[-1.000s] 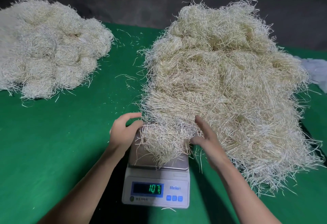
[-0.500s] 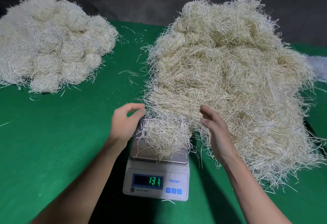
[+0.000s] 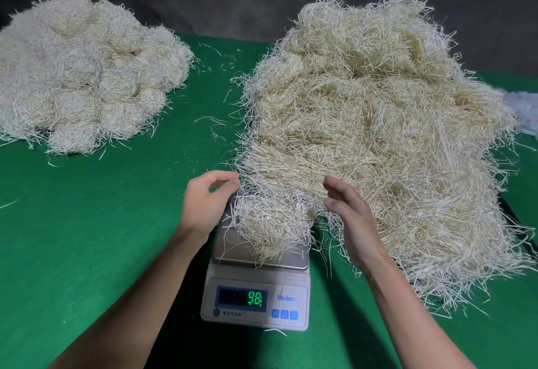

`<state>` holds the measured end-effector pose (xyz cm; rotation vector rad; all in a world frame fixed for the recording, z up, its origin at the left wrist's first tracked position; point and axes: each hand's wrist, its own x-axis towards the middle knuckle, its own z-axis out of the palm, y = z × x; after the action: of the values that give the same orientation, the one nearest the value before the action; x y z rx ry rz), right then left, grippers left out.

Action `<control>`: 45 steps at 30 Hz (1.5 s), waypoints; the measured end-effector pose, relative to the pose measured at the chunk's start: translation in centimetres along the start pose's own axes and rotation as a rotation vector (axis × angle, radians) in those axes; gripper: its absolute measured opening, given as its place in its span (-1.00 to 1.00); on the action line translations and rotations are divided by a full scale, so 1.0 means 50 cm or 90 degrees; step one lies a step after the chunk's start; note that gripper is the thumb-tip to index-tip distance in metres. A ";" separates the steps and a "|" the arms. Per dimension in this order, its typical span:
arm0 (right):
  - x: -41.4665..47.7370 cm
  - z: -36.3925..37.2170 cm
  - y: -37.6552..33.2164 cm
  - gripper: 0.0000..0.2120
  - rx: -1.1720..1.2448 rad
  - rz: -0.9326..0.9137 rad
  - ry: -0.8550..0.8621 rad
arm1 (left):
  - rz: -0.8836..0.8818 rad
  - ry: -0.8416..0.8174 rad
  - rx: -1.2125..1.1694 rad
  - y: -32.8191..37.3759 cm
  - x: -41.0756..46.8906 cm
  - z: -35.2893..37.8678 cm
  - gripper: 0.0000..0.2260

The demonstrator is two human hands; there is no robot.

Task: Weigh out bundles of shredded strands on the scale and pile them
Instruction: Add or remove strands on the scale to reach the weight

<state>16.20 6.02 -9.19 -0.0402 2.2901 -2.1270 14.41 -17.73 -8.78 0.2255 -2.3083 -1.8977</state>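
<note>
The bundle (image 3: 272, 223) lies on the scale (image 3: 256, 298), between the two hands, its strands hanging over the pan's edges. The left hand (image 3: 206, 202) hovers just left of the bundle, fingers loosely curled with a gap between thumb and forefinger, gripping nothing; its fingertips reach the fringe of loose strands. The right hand (image 3: 353, 220) is held just right of the bundle, palm turned toward it, fingers straight and together, empty, with its back against the heap (image 3: 378, 124). The heap spreads beyond and to the right of the right hand. The scale's green display, nearer the person than both hands, shows 98 and a blurred last digit. A pile (image 3: 84, 77) of rounded bundles sits well beyond and left of the left hand on the green table (image 3: 87, 237).
</note>
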 end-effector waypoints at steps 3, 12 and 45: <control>-0.001 -0.001 0.003 -0.58 0.004 0.004 -0.001 | 0.000 0.000 0.000 -0.001 0.000 0.002 -0.79; -0.007 -0.006 0.002 -0.57 0.003 0.026 0.012 | 0.008 -0.013 -0.002 0.009 0.005 0.021 -0.81; 0.111 0.136 -0.104 -0.85 -0.250 -0.237 0.170 | -0.260 0.013 -0.355 0.145 0.033 0.192 -0.73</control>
<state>10.91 -1.29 -4.48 -0.2148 3.0391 -1.8726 10.62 -7.46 -3.45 0.6763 -1.7110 -2.6205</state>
